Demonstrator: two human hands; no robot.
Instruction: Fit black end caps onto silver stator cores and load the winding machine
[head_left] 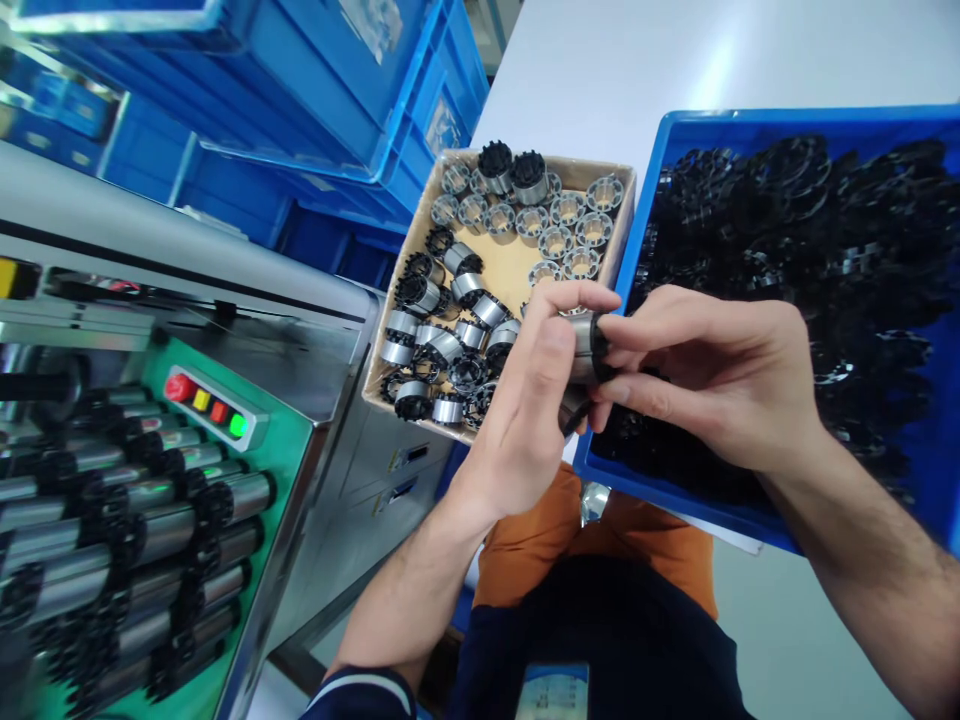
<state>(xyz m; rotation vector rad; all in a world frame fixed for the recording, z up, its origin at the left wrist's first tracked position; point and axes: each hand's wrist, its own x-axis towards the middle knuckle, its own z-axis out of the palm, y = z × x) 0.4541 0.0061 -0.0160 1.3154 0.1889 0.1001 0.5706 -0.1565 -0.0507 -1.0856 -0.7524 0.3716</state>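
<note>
Cylinder [581, 350], short and silver, is held up between both hands, over the spot where the cardboard box [506, 262] and the blue bin [810, 116] meet. Long axis runs roughly left-right across the view; black ring [601, 350] forms its right end, facing the right hand [716, 375]; other end hidden behind the left thumb. Left hand [525, 400] comes up from below, back of hand toward the camera, index finger stretched over the top, thumb along the near side; its grip is closed around the cylinder. Right hand reaches in from the right, wrist bent, thumb below and index finger above; its grip pinches the black ring. Second piece [574, 410], darker, sits just below the cylinder by the left fingers, mostly covered; can't tell its direction. Box holds loose cylinders, some upright, some lying; bin holds black parts [795, 230], on the white table [600, 60].
</note>
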